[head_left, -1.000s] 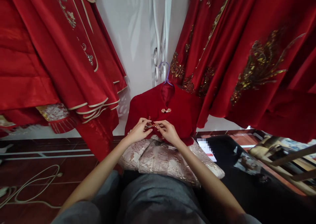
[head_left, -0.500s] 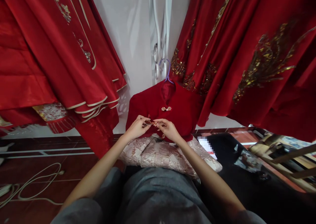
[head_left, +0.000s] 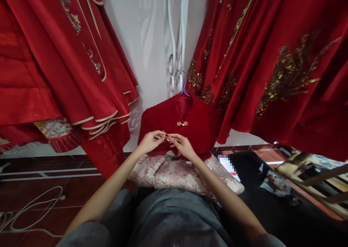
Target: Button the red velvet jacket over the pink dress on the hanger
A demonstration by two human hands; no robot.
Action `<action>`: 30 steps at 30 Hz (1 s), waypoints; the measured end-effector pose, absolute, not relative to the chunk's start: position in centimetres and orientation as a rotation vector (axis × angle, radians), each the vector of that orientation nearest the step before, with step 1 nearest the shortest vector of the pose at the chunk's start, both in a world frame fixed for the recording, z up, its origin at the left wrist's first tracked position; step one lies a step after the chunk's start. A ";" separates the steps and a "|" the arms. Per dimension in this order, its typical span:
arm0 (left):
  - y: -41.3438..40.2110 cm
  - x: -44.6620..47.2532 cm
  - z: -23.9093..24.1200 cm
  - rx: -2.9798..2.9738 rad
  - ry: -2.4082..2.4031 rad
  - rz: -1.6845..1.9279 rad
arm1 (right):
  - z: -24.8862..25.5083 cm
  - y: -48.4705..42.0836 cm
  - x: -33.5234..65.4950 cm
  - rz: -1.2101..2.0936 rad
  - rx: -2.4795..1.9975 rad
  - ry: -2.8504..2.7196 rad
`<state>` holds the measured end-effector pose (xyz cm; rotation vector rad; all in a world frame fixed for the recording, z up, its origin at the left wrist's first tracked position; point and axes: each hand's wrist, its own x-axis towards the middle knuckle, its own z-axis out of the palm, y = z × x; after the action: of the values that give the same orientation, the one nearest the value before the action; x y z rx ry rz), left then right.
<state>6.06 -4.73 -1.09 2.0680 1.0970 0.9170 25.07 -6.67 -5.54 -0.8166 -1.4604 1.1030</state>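
Red jacket [head_left: 202, 125] in your head view: just below its upper clasp [head_left: 182, 123], your left hand [head_left: 150, 142] and right hand [head_left: 184, 145] pinch the second clasp [head_left: 168, 138]. A hanger [head_left: 185, 86] rises from the jacket's collar; brocade [head_left: 174, 176] lies below the jacket.

Hands, two, being one left hand [head_left: 150, 142] and one right hand [head_left: 183, 145]; red jacket [head_left: 202, 127], one; purple hanger [head_left: 185, 82], one; beaded fastenings [head_left: 182, 123], at least two; patterned pale pink cloth [head_left: 174, 174], one; near left, white cable [head_left: 35, 229], one; right, clear plastic bag [head_left: 274, 185], one.
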 end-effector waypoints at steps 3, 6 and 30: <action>-4.4 6.3 -1.4 2.047 1.110 0.953 | -5.6 -6.4 25.0 1.149 -0.786 -1.441; -4.2 6.5 -1.6 2.019 1.111 0.974 | -5.5 -6.2 25.0 1.167 -0.781 -1.425; -4.0 6.7 0.0 2.311 1.122 0.836 | -5.3 -5.6 25.0 0.768 -1.031 -1.538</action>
<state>6.70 -3.99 -0.03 2.3107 1.1220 0.8364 24.98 -5.65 -5.31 -1.0310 -1.5382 0.7683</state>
